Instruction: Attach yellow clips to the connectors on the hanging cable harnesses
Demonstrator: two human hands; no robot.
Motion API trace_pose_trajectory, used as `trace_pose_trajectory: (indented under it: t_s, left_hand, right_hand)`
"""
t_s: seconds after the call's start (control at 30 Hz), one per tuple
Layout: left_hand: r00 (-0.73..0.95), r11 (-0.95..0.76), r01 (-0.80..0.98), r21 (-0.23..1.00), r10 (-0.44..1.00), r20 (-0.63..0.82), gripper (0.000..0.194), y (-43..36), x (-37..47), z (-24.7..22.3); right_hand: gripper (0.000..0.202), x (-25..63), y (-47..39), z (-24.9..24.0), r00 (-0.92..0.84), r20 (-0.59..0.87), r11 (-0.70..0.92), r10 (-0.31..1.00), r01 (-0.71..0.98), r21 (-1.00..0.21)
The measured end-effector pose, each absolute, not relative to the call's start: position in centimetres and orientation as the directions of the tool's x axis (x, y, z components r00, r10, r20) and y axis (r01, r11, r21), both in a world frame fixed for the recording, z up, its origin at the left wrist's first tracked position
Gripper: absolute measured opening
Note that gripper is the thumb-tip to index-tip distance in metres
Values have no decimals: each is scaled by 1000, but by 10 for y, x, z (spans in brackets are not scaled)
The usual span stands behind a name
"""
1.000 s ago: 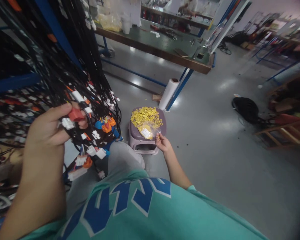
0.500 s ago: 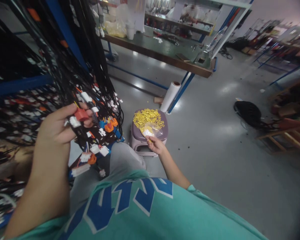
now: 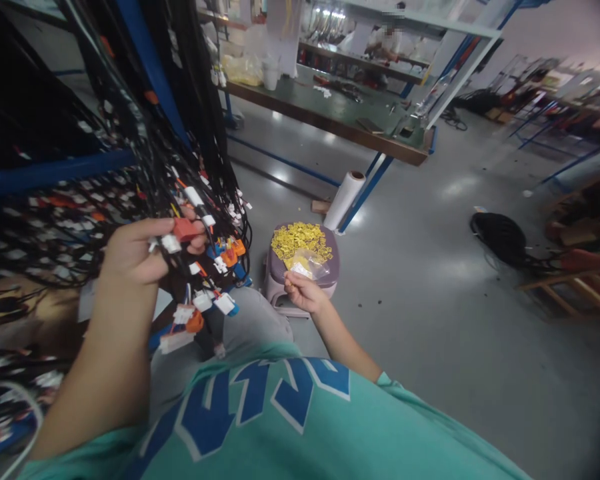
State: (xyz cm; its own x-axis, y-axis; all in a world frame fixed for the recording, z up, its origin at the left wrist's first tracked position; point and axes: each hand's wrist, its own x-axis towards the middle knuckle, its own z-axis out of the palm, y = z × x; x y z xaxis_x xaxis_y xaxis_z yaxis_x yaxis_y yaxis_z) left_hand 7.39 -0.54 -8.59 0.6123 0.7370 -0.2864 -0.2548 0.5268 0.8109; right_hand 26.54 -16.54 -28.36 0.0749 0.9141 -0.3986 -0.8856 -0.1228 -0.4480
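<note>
Between the thumb and fingers of my left hand (image 3: 145, 250) is a red connector (image 3: 184, 229), with a white connector (image 3: 171, 244) hanging close below it. Black cables with white, orange and blue connectors hang around that hand. My right hand (image 3: 303, 292) is closed in a pinch at the front edge of a purple stool (image 3: 333, 273); what its fingertips hold is too small to make out. Many small yellow pieces (image 3: 300, 239) lie on the stool, and a clear plastic bag (image 3: 313, 264) lies on their near side, just beyond the right fingertips.
A workbench (image 3: 330, 120) with tools stands ahead, a white roll (image 3: 345, 200) leaning by its leg. Blue rack bars (image 3: 55, 172) cross the hanging cables at left. A black coil (image 3: 500, 230) and wooden frame (image 3: 560, 293) are on the right. A person is in the background.
My right hand has drawn slightly back from the bag toward me. My left hand still holds the red connector, and both sit further right in view as the camera turned a little.
</note>
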Motion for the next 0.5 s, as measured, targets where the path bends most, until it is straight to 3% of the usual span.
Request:
trace_pose_trajectory:
  t_s: [0.2,0.5]
  left_hand:
    - [630,560,-225,798,708,-319,18,-8,76,-87]
    - [659,545,-208,812,691,-295,13,-6,72,-90]
  right_hand:
    - [23,253,-158,-223,22,-353,-140,935,-893,-427]
    - [2,228,-161,-176,-43,-196,-145,980,-829,-540]
